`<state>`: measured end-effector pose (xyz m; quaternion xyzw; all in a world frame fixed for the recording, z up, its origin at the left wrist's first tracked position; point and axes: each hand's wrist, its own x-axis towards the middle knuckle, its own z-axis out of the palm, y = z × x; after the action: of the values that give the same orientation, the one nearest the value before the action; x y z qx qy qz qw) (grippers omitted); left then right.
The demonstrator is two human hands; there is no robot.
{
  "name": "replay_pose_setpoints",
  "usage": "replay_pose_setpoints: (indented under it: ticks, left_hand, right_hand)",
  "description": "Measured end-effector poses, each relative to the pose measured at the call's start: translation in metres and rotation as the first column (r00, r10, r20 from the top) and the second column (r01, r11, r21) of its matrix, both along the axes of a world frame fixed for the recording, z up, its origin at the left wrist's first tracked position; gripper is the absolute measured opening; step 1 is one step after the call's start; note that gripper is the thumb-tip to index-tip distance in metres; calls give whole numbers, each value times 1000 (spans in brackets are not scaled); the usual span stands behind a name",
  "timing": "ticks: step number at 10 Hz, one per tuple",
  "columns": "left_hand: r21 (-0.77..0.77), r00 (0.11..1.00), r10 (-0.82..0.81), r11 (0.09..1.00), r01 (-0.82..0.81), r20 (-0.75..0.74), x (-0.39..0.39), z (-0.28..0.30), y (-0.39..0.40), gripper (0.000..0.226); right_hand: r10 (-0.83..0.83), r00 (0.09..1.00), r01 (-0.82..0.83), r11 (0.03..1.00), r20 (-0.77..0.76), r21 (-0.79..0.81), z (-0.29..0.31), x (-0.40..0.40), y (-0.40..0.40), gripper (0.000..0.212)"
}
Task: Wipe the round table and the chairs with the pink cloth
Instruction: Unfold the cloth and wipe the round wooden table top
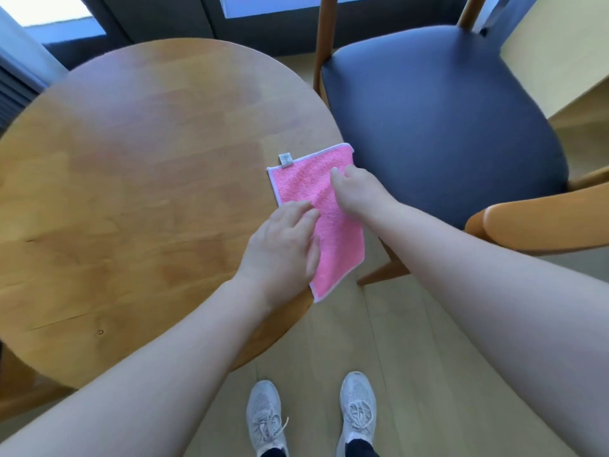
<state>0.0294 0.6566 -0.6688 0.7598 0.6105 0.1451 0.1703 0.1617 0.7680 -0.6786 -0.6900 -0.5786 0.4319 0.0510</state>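
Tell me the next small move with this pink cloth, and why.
Probably slide the pink cloth left, fully onto the round table. Its near corner overhangs the table edge, the left hand and right hand rest on it, and most of the tabletop lies to the left.

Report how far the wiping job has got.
Done: nothing shows as wiped; no streaks tell. In hand: both the left hand and right hand rest on the pink cloth, which lies at the round table edge, partly overhanging. Left: the tabletop and the chair.
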Motion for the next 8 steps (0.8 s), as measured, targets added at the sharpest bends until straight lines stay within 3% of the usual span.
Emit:
replay_pose_setpoints:
  ticks: [1,3,5,8]
  left_hand:
    - [-153,996,3,988,-16,-84,30,-22,23,56]
    - [-215,984,11,975,-51,-180,51,-40,44,70]
    - [-268,918,56,948,-172,-392,76,-38,53,86]
    - [-189,923,20,977,-101,-385,61,-48,23,75]
  right_hand:
    - [50,999,-50,999,-20,-17,1,14,-1,40]
    - [70,996,-70,998,-50,-1,10,22,-6,30]
    - [184,973,-208,960,137,189,28,25,-21,27]
    - [248,969,-219,856,-1,469,33,31,-51,27]
